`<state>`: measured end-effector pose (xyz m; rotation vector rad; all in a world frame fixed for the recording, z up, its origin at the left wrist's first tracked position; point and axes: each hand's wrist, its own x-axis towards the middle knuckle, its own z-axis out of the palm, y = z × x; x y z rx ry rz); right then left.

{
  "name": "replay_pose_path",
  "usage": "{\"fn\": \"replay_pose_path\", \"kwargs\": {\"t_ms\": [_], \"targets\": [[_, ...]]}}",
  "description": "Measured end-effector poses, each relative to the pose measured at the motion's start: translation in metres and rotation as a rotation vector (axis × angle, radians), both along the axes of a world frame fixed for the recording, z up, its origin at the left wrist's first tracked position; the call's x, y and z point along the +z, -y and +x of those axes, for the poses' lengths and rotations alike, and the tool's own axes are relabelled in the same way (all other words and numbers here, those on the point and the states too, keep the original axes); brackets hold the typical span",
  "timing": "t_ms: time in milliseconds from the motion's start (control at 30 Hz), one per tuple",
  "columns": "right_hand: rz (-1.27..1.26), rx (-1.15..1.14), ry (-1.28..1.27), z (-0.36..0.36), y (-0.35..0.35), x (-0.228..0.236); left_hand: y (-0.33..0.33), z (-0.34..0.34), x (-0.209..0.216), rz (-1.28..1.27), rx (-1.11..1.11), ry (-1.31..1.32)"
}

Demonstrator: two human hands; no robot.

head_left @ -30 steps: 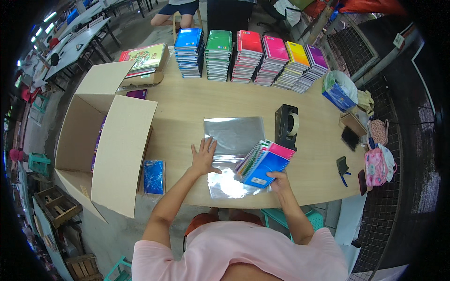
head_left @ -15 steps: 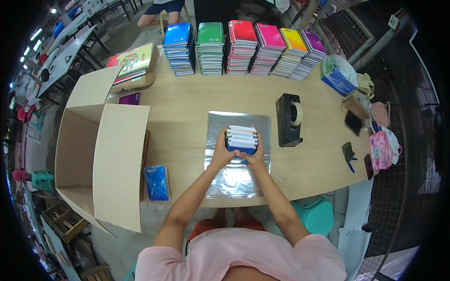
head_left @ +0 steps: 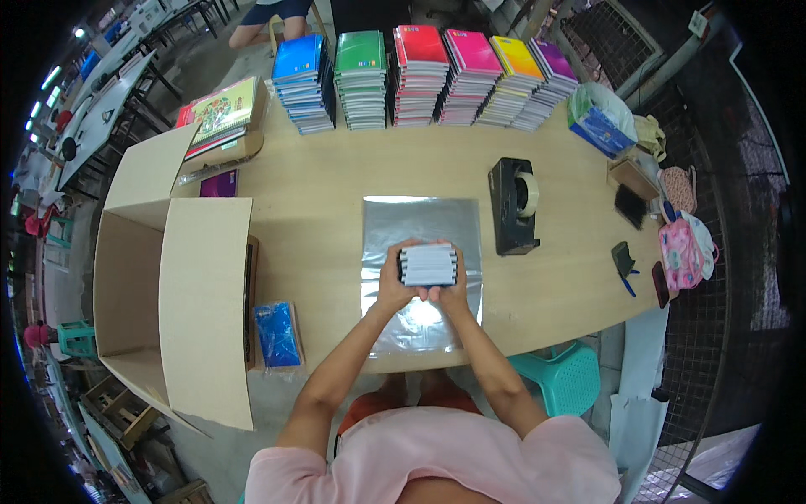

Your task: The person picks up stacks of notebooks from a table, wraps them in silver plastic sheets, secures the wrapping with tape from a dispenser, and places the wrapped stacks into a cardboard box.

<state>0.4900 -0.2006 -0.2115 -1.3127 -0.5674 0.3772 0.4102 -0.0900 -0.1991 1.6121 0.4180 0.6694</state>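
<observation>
Notebooks (head_left: pixel 428 265), a small bundle held over the middle of the near half of the table (head_left: pixel 319 197), pale page edges facing the viewer; their covers are largely turned from view, so the exact count cannot be told. The left hand (head_left: pixel 391 281) grips the bundle's left side and the right hand (head_left: pixel 456 292) its right, the two nearly meeting at the near edge. Beneath lie clear plastic sheets (head_left: pixel 420 218), flat and glossy, reaching toward the table's near edge. Right of the sheets, and apart from them, stands a black tape dispenser (head_left: pixel 506 220) with a pale roll. To the left, an open carton (head_left: pixel 206 311) with its flaps spread; just beside it, a blue pack (head_left: pixel 278 334) in clear wrap. Along the far edge, six stacks, left to right: blue (head_left: pixel 300 84), green (head_left: pixel 361 80), red (head_left: pixel 420 77), pink (head_left: pixel 470 76), yellow (head_left: pixel 514 80) and purple (head_left: pixel 550 80). At the far left corner, a pile of books (head_left: pixel 225 113); at the right edge, a brush (head_left: pixel 630 207) and a pink bag (head_left: pixel 682 252). Below the near edge, a green stool (head_left: pixel 564 378).
</observation>
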Motion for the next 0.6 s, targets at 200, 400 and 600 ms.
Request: {"fn": "replay_pose_path", "kwargs": {"t_ms": [200, 400, 600], "targets": [[-0.135, -0.09, 0.028, 0.0, 0.002, -0.023, 0.002, 0.0, 0.0, -0.084, 0.002, -0.169], [-0.281, 0.169, 0.067, 0.046, 0.018, 0.033, -0.017, -0.052, 0.009, 0.376, -0.031, -0.193], [-0.884, 0.766, 0.346, 0.085, -0.045, 0.062, -0.067, -0.099, 0.004, 0.729, -0.187, -0.843]]}}
